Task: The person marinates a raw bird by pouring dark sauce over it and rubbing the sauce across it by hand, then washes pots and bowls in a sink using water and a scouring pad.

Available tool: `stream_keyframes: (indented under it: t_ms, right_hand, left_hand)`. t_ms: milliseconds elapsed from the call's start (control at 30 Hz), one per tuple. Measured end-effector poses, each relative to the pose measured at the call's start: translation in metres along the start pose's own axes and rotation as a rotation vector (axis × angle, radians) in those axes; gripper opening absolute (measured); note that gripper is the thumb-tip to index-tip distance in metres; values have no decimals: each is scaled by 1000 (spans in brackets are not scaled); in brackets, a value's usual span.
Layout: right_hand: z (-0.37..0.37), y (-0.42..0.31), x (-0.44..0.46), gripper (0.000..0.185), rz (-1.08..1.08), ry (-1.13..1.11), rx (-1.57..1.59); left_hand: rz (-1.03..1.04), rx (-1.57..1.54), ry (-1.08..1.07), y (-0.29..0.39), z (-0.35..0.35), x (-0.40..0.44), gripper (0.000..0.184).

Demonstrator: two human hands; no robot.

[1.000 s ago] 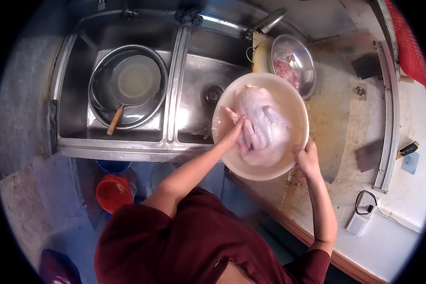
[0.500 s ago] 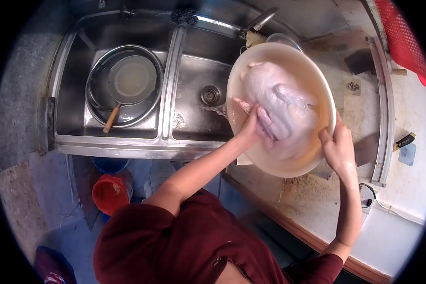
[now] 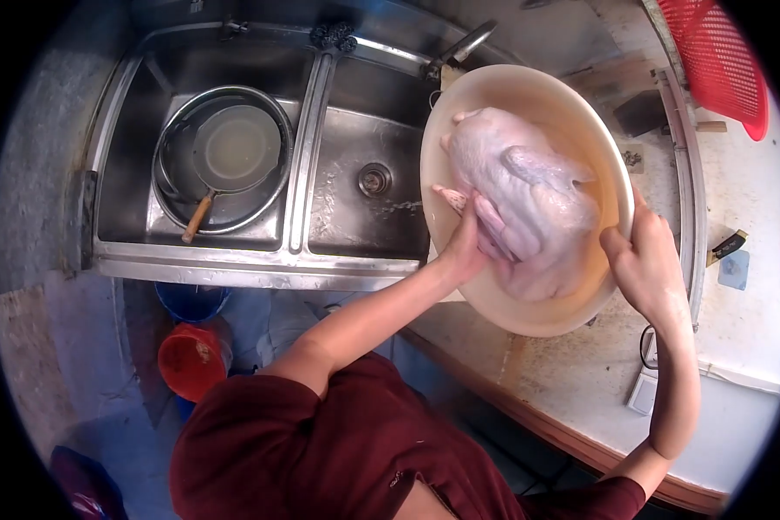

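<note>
- I have the plucked bird in view, lying inside the pale basin, with a strip of bare wall between its body and the upper right rim.
- I see the right hand closed on the basin's right rim: thumb on the side facing me, the other fingers partly hidden behind.
- I see the left hand reaching over the lower left rim, fingers lightly curved and touching a limb of the bird; I cannot tell whether they grip it.
- The basin's left edge overlaps the border of the right sink in my view; I cannot tell whether its base touches the counter.
- A streak of water shows between that edge and the drain.
- Beyond the basin's upper left rim, I note the tap, near it, so there is little room that way.
- Rightward, the metal rail runs just past the right hand, with the red basket farther up.
- Toward the person, a wedge of counter shows before its brown front edge.
- Left of the divider, well apart from both hands, the round pot holds a wooden-handled dipper.
</note>
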State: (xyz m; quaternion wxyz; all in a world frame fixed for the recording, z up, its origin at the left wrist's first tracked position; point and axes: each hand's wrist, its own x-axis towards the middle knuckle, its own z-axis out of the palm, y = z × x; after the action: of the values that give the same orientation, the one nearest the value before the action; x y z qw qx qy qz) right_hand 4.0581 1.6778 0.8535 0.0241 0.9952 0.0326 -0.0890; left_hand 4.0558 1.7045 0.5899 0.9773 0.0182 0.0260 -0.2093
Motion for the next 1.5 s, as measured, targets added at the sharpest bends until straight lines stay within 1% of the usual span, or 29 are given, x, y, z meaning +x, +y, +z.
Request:
stream_keyframes:
  t_ms: [100,267,400,433,500,600,767,967,1067,1167,1267,1367,1500]
  right_hand:
    - [-7,-4,-3,55,-37,1,-17]
    - [-21,-4,-3,53,-119,-2,-40]
    - [-38,-20,-5,48,-88,-80,-94]
    - [-38,-17,-5,45,-139,-69,-63]
    - [-42,-22,-7,44,-113,-105,-47]
    - [-45,-26,-11,42,-83,-125,-56]
    - [-41,-25,-16,37,-141,-89,-55]
    - [-43,-24,-14,32,-47,-180,-119]
    - [-41,-24,-15,32,-96,-152,-83]
    - [-41,-26,-15,34,-83,-173,-72]
    - [-45,-36,-17,37,-31,-239,-36]
    - [-46,-38,-13,39,-7,-268,-77]
    - [-43,-35,-10,40,-26,-243,-100]
  left_hand:
    - [4,-34,-48,0,9,-7,71]
    - [-24,-105,-51,-6,25,-16,72]
    - [-57,-99,-79,-9,37,-27,71]
    - [-51,-98,-93,-11,36,-27,71]
    - [-40,-95,-122,-18,32,-28,70]
    - [-35,-172,-194,-16,39,-36,69]
    - [4,-136,-158,-21,38,-39,68]
    - [-23,-173,-157,-23,37,-48,67]
    - [-8,-163,-153,-26,34,-47,67]
    - [-14,-168,-135,-28,32,-47,67]
    - [-38,-167,-123,-28,30,-46,68]
    - [-44,-160,-114,-24,33,-47,68]
    - [-60,-130,-115,-19,32,-46,68]
